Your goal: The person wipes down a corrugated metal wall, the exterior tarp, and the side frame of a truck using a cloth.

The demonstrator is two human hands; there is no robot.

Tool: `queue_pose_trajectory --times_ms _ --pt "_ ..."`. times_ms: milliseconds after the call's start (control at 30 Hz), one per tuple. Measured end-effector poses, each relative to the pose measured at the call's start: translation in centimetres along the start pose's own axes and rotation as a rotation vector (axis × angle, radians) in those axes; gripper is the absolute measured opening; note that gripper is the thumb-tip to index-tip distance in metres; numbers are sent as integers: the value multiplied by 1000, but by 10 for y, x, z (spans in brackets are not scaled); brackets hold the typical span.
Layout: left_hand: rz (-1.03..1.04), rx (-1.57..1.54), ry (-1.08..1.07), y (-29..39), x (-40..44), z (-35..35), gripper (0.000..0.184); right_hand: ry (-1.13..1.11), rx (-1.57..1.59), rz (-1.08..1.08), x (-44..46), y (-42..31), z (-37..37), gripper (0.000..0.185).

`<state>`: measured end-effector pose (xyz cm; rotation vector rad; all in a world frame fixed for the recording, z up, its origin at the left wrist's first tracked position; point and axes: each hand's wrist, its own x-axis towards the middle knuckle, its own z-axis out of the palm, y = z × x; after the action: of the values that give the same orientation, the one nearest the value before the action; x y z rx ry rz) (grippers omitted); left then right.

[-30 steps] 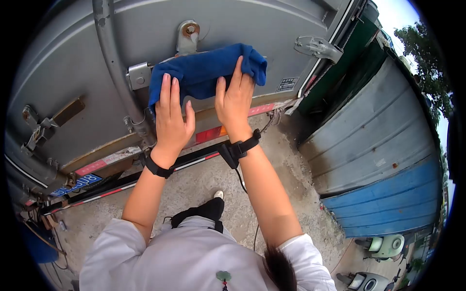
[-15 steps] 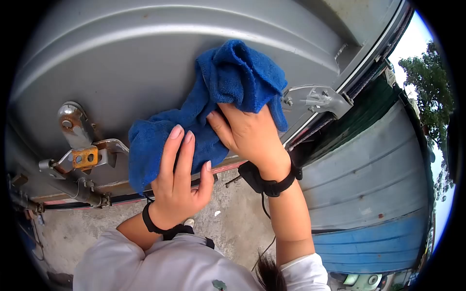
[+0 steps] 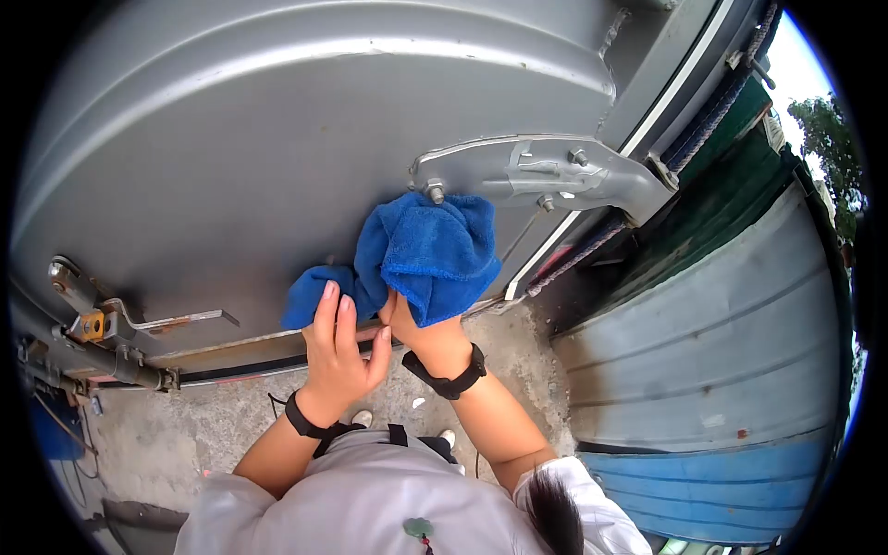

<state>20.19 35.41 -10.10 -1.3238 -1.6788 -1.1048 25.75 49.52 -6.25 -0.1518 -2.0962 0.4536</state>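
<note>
So the blue fuzzy cloth is up against the big grey metal door panel, over toward its right edge and not far above the bottom edge, with its top right under the left bolt of the grey curved metal bracket. Can't tell if cloth and bolt actually touch. The right hand is tucked up under the bunched part, so the fingers are hidden and there's no telling how tightly they're curled or gripping; my read is that the bunching keeps a thick pad of fabric between skin and metal. The left hand is open, fingers pretty straight and thumb out to the side, fingertips on the cloth's lower left tail. Looks more like steadying or pressing than pinching, which would make sense with that loose end hanging out from the main bunch. The rusty metal latch with a yellow plate sits well apart, near the panel's bottom left corner, and neither hand is touching it.
</note>
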Motion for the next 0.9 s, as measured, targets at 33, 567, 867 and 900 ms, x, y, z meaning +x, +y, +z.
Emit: queue_pose_trajectory --times_ms 33,567,867,900 --pt "-14 54 -7 -9 -17 13 79 115 -58 -56 6 -1 -11 70" --pt "-138 395 -238 43 -15 127 71 -104 289 61 -4 71 -88 39" --pt "-50 212 -57 99 59 137 76 398 -230 -167 41 67 -175 28" --pt "-61 321 -19 98 59 144 74 422 -302 -241 40 80 -164 21"
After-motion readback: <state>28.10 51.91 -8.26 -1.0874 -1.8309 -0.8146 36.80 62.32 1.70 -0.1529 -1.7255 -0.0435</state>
